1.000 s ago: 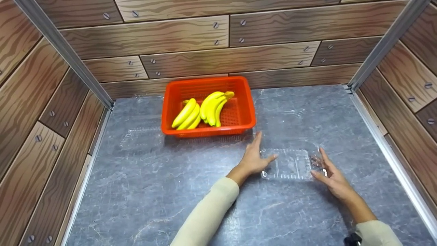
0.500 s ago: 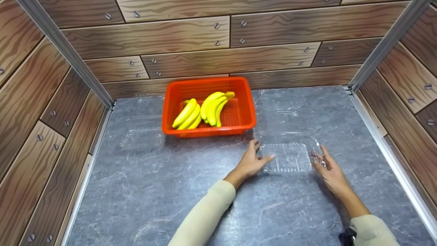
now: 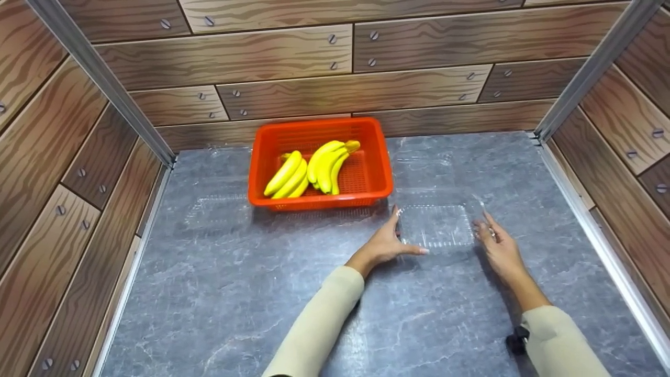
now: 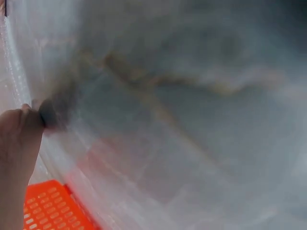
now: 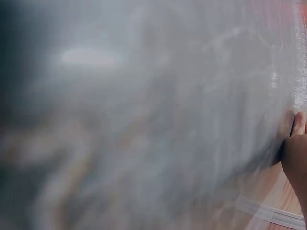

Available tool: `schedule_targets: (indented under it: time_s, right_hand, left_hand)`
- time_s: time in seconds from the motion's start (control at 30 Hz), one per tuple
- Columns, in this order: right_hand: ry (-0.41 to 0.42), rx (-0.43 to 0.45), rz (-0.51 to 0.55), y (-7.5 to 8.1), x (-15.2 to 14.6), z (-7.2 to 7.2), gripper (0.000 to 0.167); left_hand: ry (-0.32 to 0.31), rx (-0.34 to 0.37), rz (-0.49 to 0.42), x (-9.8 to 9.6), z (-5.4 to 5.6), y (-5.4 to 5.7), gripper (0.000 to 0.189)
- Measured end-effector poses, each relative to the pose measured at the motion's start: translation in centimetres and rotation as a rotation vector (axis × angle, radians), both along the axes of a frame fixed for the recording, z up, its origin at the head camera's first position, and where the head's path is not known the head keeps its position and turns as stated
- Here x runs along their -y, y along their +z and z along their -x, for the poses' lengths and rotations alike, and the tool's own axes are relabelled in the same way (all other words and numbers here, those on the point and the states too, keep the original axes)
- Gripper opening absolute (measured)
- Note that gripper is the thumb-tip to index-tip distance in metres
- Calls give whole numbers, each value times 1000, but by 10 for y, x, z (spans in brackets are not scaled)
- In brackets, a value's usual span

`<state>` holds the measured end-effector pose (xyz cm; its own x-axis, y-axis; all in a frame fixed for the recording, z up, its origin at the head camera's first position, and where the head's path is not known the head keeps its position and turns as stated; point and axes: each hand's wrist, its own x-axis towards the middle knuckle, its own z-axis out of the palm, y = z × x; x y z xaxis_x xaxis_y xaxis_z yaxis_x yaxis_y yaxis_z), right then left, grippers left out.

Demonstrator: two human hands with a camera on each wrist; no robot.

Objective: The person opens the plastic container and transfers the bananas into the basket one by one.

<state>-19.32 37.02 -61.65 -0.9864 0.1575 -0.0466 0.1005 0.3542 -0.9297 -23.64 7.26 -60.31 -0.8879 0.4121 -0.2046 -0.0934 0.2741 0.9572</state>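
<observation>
In the head view a clear plastic container (image 3: 439, 225) lies between the two hands, right of the basket's front corner. My left hand (image 3: 384, 243) is at its left side, index finger and thumb stretched wide apart along the corner. My right hand (image 3: 505, 256) holds the container's right edge, fingers bent and thumb on the near side. The same clear plastic (image 4: 192, 143) fills most of the left wrist view, blurred, with part of the left hand (image 4: 19, 143) at the left border. The right wrist view shows blurred clear plastic (image 5: 144, 120) and the right hand (image 5: 295, 148) at the right border.
An orange-red basket (image 3: 384, 167) holding two bunches of bananas (image 3: 327, 167) stands near the back wall. Another faint clear plastic container (image 3: 220, 209) lies left of it. Wood-patterned walls (image 3: 288, 52) enclose the grey marbled tabletop (image 3: 235, 293) at the back and sides.
Both hands and the clear plastic container have moved away from the person, toward the back. The left thumb now points along the near edge. Basket and bananas stay put.
</observation>
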Motion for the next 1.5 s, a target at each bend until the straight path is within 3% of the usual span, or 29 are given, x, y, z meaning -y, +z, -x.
schedule_targets:
  time_s: [0.2, 0.33, 0.67, 1.1, 1.3, 1.5]
  right_hand:
    - [-23, 22, -25, -1, 9, 16, 59]
    - [-75, 15, -31, -3, 14, 26, 59]
    - [-184, 58, -79, 5, 11, 48, 68]
    - [-241, 36, -73, 9, 14, 59, 69]
    - [-277, -7, -26, 7, 15, 59, 62]
    - [-241, 28, -25, 6, 14, 58, 63]
  left_hand:
    - [87, 49, -93, 0, 12, -1, 122]
    - [147, 43, -151, -4, 17, -4, 106]
    - [241, -23, -73, -25, 28, -3, 98]
    - [271, -4, -98, -25, 33, 0, 99]
    - [264, -12, -123, -25, 33, -1, 98]
    - [282, 18, -133, -24, 32, -1, 98]
